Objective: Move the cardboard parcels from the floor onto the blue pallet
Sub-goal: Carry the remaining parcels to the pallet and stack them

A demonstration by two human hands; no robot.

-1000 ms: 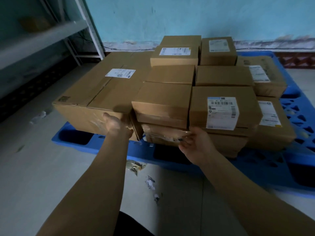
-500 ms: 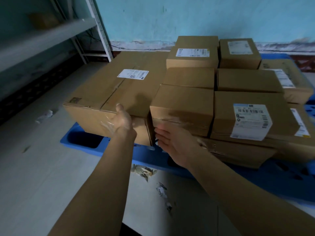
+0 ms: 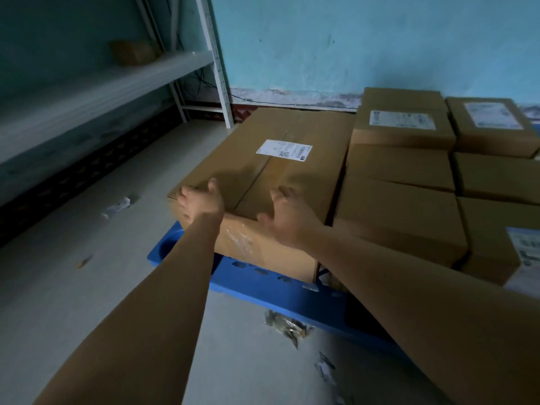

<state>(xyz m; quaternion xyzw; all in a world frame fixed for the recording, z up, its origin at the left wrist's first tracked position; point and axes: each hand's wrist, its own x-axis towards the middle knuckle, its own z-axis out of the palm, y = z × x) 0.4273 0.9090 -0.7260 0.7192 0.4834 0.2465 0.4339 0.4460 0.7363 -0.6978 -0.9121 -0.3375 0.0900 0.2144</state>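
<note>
On the near-left part of the blue pallet [image 3: 263, 283] sits the big box [image 3: 292, 182], just beside the smaller parcels [image 3: 400, 217] stacked to its R. The person's left hand [image 3: 201, 204] grips the box's near-left top corner, thumb on top, fingers round the side. The right hand [image 3: 292, 226] is open w/ fingers spread at the near top edge; it's blurred, so contact can't be confirmed. The step looks like squaring the box on the pallet. To do it well: push even w/ both palms, slide vs. lift, bring it snug to the neighbours w/o shoving them, and check no corner overhangs the pallet. Feet should avoid the scraps [image 3: 287, 327] on the floor [image 3: 87, 287].
</note>
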